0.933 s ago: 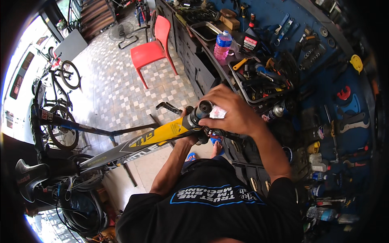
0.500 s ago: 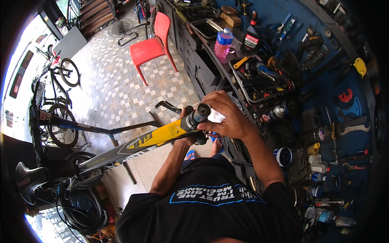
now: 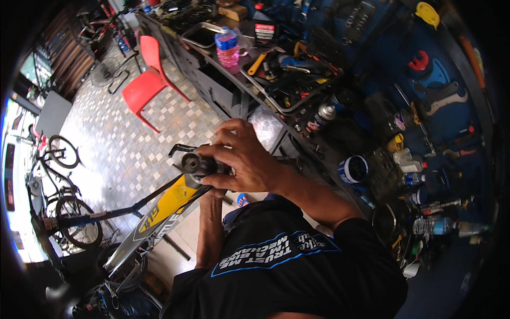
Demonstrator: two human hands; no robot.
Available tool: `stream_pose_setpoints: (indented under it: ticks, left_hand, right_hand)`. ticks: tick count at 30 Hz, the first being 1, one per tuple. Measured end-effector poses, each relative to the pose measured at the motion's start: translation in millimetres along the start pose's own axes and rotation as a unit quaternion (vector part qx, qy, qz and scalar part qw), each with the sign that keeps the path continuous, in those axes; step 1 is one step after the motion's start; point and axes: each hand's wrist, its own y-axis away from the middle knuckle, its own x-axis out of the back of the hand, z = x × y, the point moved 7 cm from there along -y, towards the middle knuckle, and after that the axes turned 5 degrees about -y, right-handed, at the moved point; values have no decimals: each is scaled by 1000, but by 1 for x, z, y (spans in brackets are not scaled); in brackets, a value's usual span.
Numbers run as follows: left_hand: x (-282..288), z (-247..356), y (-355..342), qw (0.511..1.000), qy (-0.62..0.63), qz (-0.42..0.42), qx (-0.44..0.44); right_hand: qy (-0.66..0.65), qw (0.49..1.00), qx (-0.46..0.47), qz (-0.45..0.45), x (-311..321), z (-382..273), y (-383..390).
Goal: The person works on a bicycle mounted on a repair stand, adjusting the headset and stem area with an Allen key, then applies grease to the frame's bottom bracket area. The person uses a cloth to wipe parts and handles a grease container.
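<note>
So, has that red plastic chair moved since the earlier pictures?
No. The red plastic chair keeps its place beside the dark-grey drawer bench; both slid left in the picture together, so the head camera's view seems to have shifted.

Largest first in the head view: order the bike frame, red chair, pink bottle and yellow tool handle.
1. Bike frame and red chair: unsure, frame nearer the camera.
2. Pink bottle.
3. Yellow tool handle.

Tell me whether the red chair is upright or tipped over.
Upright: the red chair stands on its legs on the tiled floor, its backrest rising above the seat.
</note>
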Motion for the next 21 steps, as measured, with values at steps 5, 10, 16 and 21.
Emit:
stream_pose_setpoints:
  ticks: [5,10,16,21]
  left_hand:
    - [-42,10,4,1000,-25,-2,-5]
    - [-12,8,2,997,-58,-46,23]
    - [-6,-6,-17,980,72,-128,132]
    - [-2,-1,-10,983,56,-125,125]
  right_hand:
    - [-54,996,-31,65,-8,14,17]
    - [-150,982,-94,-65,-5,29,20]
    - [64,977,-196,62,85,64,90]
    - [401,700,-590,1,204,117,273]
